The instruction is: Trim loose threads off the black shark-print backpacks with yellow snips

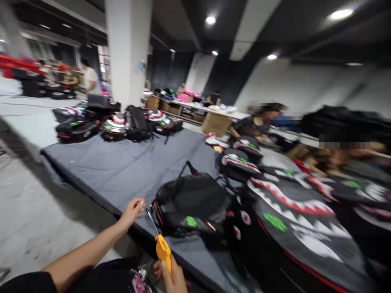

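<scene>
My right hand (172,274) is wrapped round the yellow handle of a long-necked lighter (163,248), whose thin metal tube points up and away. The tube's tip is close to the left end of a black backpack (195,199) lying on the grey-covered table; touching or apart, I cannot tell. This bag has a red-edged seam and a green patch on its side. Left of the tip, my left hand (133,211) hovers by the table edge with fingers curled together. Anything in those fingers is too small and blurred to make out.
Shark-mouth backpacks (299,211) crowd the right side, and more bags (113,124) stand at the table's far end. The grey cloth (131,162) has a long left edge above the floor. Co-workers sit at the right. A white pillar (128,53) rises behind.
</scene>
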A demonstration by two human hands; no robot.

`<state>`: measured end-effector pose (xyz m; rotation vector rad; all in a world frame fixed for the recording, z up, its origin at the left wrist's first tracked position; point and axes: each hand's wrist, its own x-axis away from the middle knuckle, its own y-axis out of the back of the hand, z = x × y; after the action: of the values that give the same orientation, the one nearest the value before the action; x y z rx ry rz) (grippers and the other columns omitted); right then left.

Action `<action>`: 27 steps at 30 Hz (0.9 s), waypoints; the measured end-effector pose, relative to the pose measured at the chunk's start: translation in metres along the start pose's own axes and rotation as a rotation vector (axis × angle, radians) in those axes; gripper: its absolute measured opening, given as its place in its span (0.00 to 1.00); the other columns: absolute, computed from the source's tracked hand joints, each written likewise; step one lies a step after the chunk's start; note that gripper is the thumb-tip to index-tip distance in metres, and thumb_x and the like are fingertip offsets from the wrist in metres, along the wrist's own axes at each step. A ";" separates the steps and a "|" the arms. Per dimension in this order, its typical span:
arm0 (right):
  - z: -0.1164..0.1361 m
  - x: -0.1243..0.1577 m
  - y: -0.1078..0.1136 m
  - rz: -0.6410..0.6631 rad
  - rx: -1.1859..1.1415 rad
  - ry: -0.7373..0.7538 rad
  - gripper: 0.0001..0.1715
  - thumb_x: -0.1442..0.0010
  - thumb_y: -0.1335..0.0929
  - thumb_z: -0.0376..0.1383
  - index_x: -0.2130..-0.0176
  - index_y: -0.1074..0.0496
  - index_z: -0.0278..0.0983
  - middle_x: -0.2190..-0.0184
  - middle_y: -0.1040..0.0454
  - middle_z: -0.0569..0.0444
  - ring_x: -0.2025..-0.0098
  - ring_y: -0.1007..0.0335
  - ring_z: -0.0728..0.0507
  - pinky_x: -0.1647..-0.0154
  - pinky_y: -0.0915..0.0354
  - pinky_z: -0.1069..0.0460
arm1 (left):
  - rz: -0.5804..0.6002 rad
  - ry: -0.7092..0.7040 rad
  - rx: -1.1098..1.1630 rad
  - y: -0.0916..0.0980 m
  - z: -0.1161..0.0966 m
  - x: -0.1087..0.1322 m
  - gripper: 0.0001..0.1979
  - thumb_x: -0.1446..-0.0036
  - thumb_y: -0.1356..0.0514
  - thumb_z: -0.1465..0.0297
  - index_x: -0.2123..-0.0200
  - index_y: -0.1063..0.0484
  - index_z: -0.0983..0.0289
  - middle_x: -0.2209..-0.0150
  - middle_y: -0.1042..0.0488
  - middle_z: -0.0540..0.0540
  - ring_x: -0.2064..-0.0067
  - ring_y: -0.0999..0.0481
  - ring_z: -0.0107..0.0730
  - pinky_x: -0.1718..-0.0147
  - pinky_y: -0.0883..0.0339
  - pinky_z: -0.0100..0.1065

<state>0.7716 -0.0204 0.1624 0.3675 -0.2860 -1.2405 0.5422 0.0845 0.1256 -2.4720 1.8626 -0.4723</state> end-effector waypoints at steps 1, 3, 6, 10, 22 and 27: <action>-0.009 0.003 0.010 -0.082 -0.030 -0.036 0.33 0.36 0.40 0.61 0.57 0.24 0.38 0.71 0.23 0.50 0.70 0.26 0.40 0.66 0.30 0.46 | -0.005 -0.080 -0.096 -0.011 -0.002 -0.008 0.28 0.51 0.38 0.51 0.53 0.29 0.63 0.53 0.24 0.63 0.55 0.24 0.42 0.60 0.31 0.39; -0.023 0.008 0.031 -0.241 -0.086 -0.101 0.34 0.39 0.40 0.63 0.63 0.24 0.39 0.73 0.23 0.49 0.71 0.26 0.38 0.67 0.31 0.46 | 0.030 -0.272 -0.279 -0.035 -0.004 -0.025 0.27 0.49 0.37 0.56 0.48 0.30 0.63 0.47 0.26 0.63 0.48 0.27 0.46 0.49 0.34 0.45; -0.036 0.012 0.063 -0.410 -0.115 -0.173 0.32 0.38 0.40 0.62 0.67 0.26 0.39 0.72 0.24 0.49 0.69 0.26 0.38 0.64 0.32 0.47 | 0.109 -0.501 -0.553 -0.072 -0.004 -0.048 0.30 0.46 0.38 0.61 0.41 0.35 0.62 0.37 0.36 0.64 0.36 0.39 0.49 0.37 0.46 0.49; -0.041 0.001 0.105 -0.475 -0.024 -0.203 0.29 0.36 0.41 0.59 0.64 0.28 0.38 0.69 0.23 0.49 0.66 0.26 0.38 0.61 0.34 0.47 | 0.123 -0.440 -0.831 -0.122 -0.003 -0.087 0.41 0.45 0.37 0.62 0.32 0.48 0.67 0.30 0.52 0.69 0.31 0.49 0.57 0.35 0.50 0.52; -0.028 -0.101 0.251 -0.362 0.267 -0.350 0.28 0.34 0.44 0.58 0.63 0.33 0.39 0.72 0.24 0.52 0.71 0.26 0.42 0.68 0.34 0.51 | 0.267 -0.070 -0.563 -0.169 -0.003 -0.158 0.27 0.35 0.52 0.52 0.46 0.27 0.64 0.47 0.24 0.62 0.44 0.27 0.49 0.44 0.36 0.44; -0.028 -0.184 0.295 -0.363 0.485 -0.514 0.24 0.32 0.44 0.52 0.61 0.34 0.37 0.77 0.26 0.53 0.78 0.28 0.46 0.77 0.37 0.54 | 0.538 0.366 -0.149 -0.139 -0.013 -0.157 0.38 0.38 0.55 0.43 0.64 0.22 0.72 0.64 0.20 0.68 0.65 0.21 0.44 0.61 0.27 0.43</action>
<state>0.9823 0.2406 0.2592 0.5271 -1.0061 -1.6122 0.6306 0.2756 0.1278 -1.9149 2.6654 -0.8160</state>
